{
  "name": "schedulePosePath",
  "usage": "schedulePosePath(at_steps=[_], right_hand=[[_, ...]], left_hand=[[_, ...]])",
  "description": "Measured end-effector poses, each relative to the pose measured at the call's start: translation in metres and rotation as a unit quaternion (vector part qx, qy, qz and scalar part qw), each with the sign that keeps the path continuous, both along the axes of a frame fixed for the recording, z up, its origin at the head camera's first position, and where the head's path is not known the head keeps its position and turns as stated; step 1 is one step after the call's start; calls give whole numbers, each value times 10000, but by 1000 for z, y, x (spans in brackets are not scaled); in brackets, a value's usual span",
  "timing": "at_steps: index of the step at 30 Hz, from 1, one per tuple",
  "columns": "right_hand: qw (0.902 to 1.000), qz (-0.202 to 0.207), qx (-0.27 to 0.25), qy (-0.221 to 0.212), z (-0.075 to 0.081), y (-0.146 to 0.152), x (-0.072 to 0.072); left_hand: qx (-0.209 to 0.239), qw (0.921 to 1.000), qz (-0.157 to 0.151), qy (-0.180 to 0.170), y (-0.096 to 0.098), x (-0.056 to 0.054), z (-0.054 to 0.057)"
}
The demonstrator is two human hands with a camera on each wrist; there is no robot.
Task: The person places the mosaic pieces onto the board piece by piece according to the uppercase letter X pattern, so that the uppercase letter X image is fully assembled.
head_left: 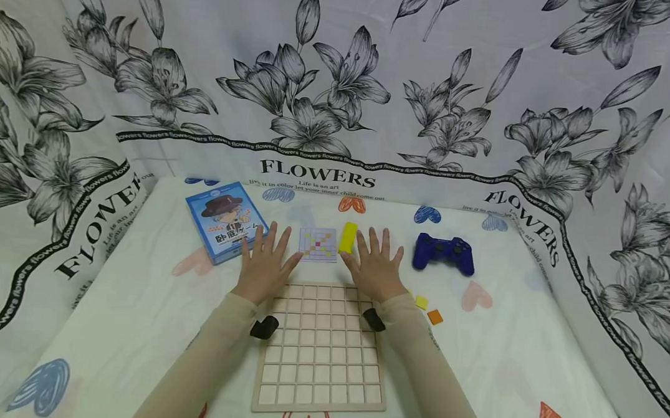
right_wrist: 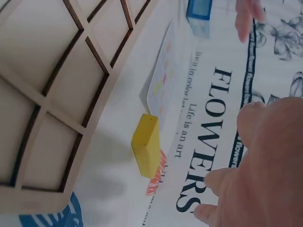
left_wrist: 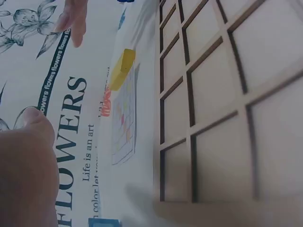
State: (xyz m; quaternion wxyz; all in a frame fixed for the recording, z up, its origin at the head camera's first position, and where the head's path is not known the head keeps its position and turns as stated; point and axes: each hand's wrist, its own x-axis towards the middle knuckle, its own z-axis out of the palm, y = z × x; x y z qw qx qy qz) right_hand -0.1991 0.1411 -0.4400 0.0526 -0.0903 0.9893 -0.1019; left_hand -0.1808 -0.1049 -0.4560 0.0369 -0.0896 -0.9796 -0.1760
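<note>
My left hand [head_left: 265, 265] is spread with straight fingers over the far left corner of a wooden grid board [head_left: 322, 352], its fingertips beside a blue box [head_left: 226, 223]. Across from it, my right hand [head_left: 374, 267] has its fingers spread too, above the board's far right corner. Both hands hold nothing. A yellow block [head_left: 347, 237] stands by the right thumb. Between the hands lies a card [head_left: 318, 244] printed with a coloured grid pattern. In the right wrist view, the yellow block [right_wrist: 147, 146] sits just off the board's edge, next to the card [right_wrist: 162, 78].
A dark blue game controller [head_left: 443, 253] lies to the right of my right hand. Near the right wrist are small square tiles, a yellow one [head_left: 421, 302] and an orange one [head_left: 434, 317]. A flower-printed cloth [head_left: 340, 97] rises behind the table.
</note>
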Motion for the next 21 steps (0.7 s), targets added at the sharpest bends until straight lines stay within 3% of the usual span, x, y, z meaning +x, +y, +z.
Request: schedulePosePath(at_steps=[5, 9, 13, 17, 21], right_hand=[[9995, -108, -267, -143, 2, 22, 18], [9982, -273, -370, -394, 0, 53, 40], [9963, -331, -514, -607, -4, 88, 57], [9929, -354, -950, -628, -7, 126, 69], [9878, -561, -1205, -813, -7, 156, 77]], left_hand=[[474, 9980, -405, -102, -11, 19, -11], [1012, 9903, -876, -377, -28, 42, -31], [1242, 9850, -1170, -258, -44, 60, -52], [1030, 9874, -1195, 105, -52, 67, -66], [921, 9880, -1196, 332, -52, 66, -68]])
